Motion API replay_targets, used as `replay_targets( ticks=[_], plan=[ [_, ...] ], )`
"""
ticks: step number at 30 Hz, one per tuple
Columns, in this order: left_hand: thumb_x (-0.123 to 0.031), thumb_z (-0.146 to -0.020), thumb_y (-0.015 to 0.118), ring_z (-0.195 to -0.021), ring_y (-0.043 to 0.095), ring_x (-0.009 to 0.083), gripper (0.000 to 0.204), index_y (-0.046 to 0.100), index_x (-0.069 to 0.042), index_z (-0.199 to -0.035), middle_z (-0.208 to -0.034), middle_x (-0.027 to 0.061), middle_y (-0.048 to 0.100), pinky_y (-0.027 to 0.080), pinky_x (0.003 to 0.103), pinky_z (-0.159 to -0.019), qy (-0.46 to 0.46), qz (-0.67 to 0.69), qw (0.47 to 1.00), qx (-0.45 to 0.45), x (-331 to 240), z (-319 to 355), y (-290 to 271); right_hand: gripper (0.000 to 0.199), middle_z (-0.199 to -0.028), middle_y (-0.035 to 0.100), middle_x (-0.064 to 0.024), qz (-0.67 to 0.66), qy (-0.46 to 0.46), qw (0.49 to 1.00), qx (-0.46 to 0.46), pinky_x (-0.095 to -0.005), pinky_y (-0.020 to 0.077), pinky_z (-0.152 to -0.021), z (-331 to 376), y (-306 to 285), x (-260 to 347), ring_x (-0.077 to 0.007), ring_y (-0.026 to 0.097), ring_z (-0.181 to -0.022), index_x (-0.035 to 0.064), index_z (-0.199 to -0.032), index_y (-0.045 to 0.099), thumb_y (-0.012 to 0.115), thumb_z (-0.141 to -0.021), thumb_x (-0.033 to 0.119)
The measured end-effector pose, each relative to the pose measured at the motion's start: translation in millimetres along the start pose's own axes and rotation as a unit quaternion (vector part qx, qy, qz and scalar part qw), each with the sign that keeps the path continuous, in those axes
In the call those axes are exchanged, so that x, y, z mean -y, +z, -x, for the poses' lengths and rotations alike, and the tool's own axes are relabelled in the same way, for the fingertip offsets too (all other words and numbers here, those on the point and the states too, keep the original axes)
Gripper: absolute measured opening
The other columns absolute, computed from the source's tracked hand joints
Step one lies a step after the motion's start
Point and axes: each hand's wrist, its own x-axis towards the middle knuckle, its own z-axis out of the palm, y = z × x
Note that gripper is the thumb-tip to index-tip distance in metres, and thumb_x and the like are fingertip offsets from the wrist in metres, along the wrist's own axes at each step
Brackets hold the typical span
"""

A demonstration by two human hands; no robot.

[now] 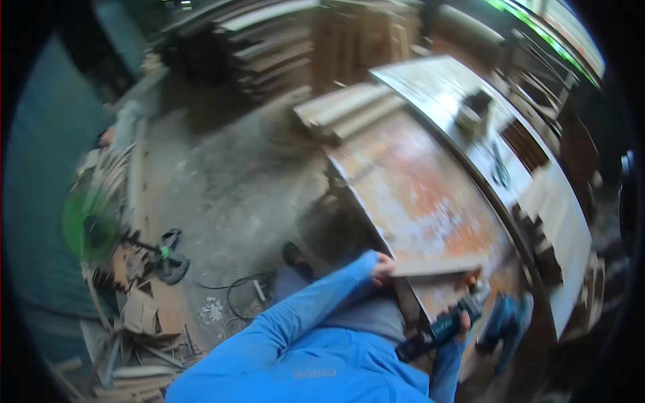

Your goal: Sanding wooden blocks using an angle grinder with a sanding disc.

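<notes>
Wood strip first: a thin, pale length of timber lying across the near end of the counter, which is a long reddish-brown board worn pale in patches. Such a strip is likely light and stiff, dry and rough rather than slippery, and apt to skid or flip if pressed at one end only; the sensible hold is flat down on its end, close to the counter's edge. The left hand, in a blue sleeve, is closed over the strip's left end at that near edge, fingers curled onto it. The right hand is wrapped around the body of a teal power tool, just below the strip and at the counter's near corner, its head pointing up toward the strip's right end. The tool looks heavier and hard-shelled, best gripped around its barrel as it is now. Blur hides whether its head touches the wood. Further along the counter a small dark box sits well apart from both hands. Left of the counter, on the dusty floor, lie a sander with a green cord and scrap wood.
</notes>
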Motion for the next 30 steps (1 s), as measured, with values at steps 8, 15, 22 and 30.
replay_targets(
  ticks=[8,15,22,30],
  plan=[
    [-0.031,-0.094,0.068,-0.078,0.071,0.0245,0.033,0.056,-0.006,-0.111,-0.091,0.0121,0.064,0.058,0.033,-0.067,0.029,0.109,0.994,-0.01,-10.2,35.5,6.5,0.063,-0.099,0.067,-0.0162,0.069,-0.068,0.993,-0.065,-0.0398,0.0586,-0.083,7.3,34.0,6.1,-0.0293,0.067,-0.089,-0.0022,-0.118,0.057,0.073,-0.081,0.046],
    [-0.037,-0.093,0.068,-0.074,0.066,0.0218,0.048,0.053,-0.004,-0.125,-0.087,0.0116,0.064,0.055,0.03,-0.064,-0.025,0.143,0.989,0.025,-1.3,47.2,18.4,0.075,-0.096,0.068,-0.0177,0.018,-0.069,0.995,-0.073,-0.0408,0.059,-0.082,18.4,16.3,8.8,-0.0309,0.067,-0.089,-0.0039,-0.115,0.059,0.07,-0.079,0.061],
    [-0.046,-0.092,0.068,-0.068,0.062,0.0199,0.058,0.053,-0.004,-0.13,-0.09,0.0144,0.064,0.05,0.029,-0.059,-0.099,0.265,0.958,-0.038,-14.2,67.6,20.7,0.078,-0.097,0.068,-0.0173,-0.001,-0.077,0.995,-0.07,-0.0409,0.0603,-0.079,10.9,16.3,5.2,-0.0304,0.069,-0.086,-0.0035,-0.114,0.059,0.07,-0.078,0.065],
    [-0.021,-0.084,0.081,-0.076,0.065,0.0152,0.055,0.053,0.003,-0.125,-0.1,0.0124,0.067,0.053,0.026,-0.066,0.062,0.068,0.996,-0.022,4.8,53.6,12.9,0.081,-0.095,0.067,-0.0176,0.036,-0.063,0.996,-0.052,-0.04,0.0602,-0.08,1.0,18.5,9.1,-0.0294,0.069,-0.084,-0.0034,-0.114,0.058,0.07,-0.077,0.068]
  ],
)
